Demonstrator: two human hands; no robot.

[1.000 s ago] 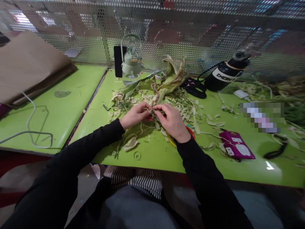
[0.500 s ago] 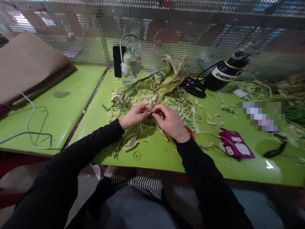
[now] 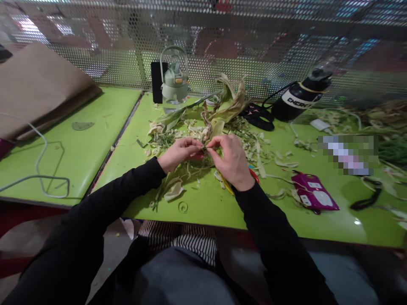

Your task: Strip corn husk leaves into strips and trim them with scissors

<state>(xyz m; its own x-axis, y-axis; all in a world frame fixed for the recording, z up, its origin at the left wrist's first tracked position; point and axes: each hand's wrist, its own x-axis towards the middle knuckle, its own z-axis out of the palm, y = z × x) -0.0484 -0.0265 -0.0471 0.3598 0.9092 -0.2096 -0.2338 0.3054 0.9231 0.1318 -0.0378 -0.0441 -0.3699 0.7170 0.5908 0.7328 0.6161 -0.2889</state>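
Two bare hands meet over the bright green tabletop (image 3: 203,203): the left hand (image 3: 179,153) and right hand (image 3: 231,161) pinch together on a thin pale-green strip of corn husk (image 3: 212,142), fingertips nearly touching. Shredded husk scraps (image 3: 251,144) lie just beyond them. A magenta flat case (image 3: 313,192) sits well right of the right hand, a sage-green handled water bottle (image 3: 174,84) beyond the left.
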